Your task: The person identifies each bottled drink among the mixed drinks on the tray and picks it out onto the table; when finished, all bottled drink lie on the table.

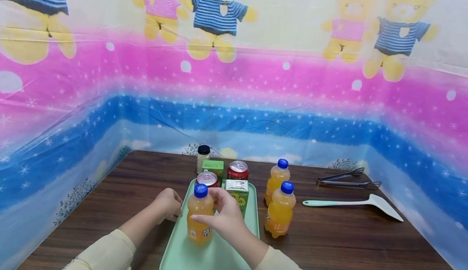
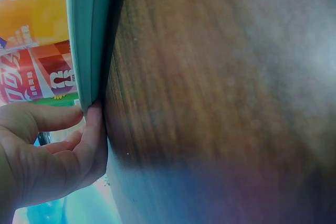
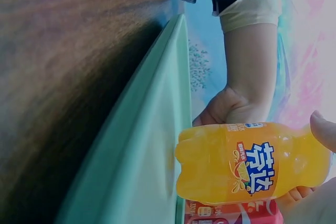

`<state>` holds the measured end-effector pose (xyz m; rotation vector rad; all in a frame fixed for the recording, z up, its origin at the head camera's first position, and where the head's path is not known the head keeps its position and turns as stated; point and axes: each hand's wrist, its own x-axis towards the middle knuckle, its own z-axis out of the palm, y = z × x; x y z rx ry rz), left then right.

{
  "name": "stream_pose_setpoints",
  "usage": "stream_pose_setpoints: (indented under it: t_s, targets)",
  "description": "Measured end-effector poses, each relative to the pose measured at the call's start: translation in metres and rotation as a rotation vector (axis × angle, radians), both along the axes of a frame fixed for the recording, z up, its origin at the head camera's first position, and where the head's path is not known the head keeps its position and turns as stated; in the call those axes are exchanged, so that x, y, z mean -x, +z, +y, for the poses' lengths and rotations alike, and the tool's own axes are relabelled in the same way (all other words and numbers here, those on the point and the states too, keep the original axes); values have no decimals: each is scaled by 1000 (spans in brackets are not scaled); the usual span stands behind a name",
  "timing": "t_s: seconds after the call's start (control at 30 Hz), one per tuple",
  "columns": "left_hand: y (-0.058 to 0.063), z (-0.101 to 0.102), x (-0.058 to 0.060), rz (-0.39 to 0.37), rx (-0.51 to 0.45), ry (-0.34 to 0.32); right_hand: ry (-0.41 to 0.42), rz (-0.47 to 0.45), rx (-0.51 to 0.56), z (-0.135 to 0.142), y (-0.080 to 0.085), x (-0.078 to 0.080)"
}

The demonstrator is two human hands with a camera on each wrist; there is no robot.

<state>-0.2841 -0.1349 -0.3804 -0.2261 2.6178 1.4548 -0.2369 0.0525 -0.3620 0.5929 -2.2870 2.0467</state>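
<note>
My right hand (image 1: 231,215) holds a bottle of orange soda (image 1: 199,225) with a blue cap, thumb on one side and fingers on the other. The bottle stands upright over the light green tray (image 1: 234,253), its base at the tray floor in the right wrist view. At the tray's left rim, my left hand (image 2: 58,150) pinches the edge between thumb and fingers. Behind the bottle are a red soda can (image 1: 207,178), a second red can (image 1: 237,170), a green drink carton (image 1: 237,197) with yellow flowers and another green carton (image 1: 213,166).
Two more orange soda bottles, one nearer (image 1: 280,211) and one behind it (image 1: 277,180), stand right of the tray on the dark wooden table (image 1: 329,237). Farther right lie metal tongs (image 1: 347,180) and a pale turner (image 1: 365,202). A black-capped jar (image 1: 203,158) stands beyond the tray.
</note>
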Motion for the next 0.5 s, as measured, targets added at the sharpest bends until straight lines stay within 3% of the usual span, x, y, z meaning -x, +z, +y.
stream_pose_setpoints:
  t_s: [0.33,0.5]
  targets:
    - [0,0,0,10,12,-3,60,-8,30,5,6,-11]
    - [-2,0,0,16,-5,-5,104,42,40,9,8,-19]
